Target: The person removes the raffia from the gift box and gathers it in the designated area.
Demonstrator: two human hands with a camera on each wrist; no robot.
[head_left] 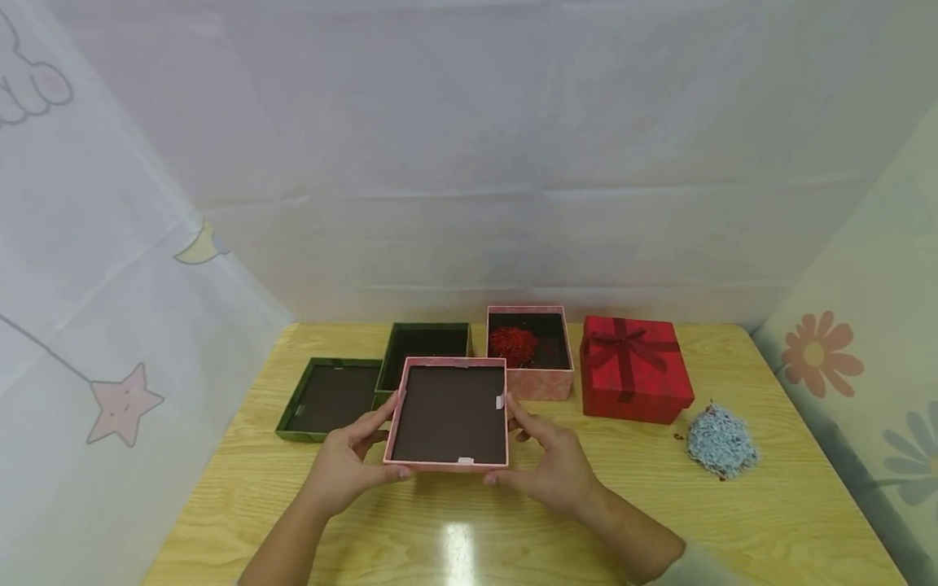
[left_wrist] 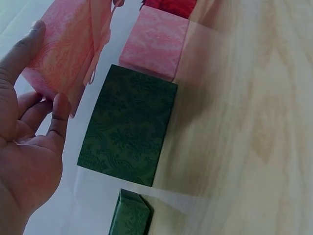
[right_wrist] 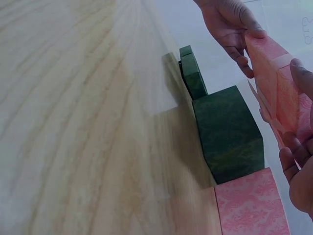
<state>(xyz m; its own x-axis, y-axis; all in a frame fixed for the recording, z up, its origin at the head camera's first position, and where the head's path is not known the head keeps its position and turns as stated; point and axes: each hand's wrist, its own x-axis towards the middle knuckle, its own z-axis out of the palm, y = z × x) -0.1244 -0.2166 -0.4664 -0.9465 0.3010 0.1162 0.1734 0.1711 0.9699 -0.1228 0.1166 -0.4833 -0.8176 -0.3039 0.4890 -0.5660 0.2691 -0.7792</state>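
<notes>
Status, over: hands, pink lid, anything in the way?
Left hand and right hand both gripping pink lid, raised off table, hollow side toward wearer. Pink box open, red shreds inside. Green box close on its left, might crowd the lid.

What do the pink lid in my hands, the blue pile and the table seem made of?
Pink lid: probably stiff cardboard covered in swirl-patterned, fairly matte paper or cloth; its thin walls stand straight.
Blue pile: likely crinkled paper shreds, matte, judging by the tangled strands, though yarn is possible.
Table: wood or wood-look laminate, smooth and glossy; grain lines and a bright reflection show.
</notes>
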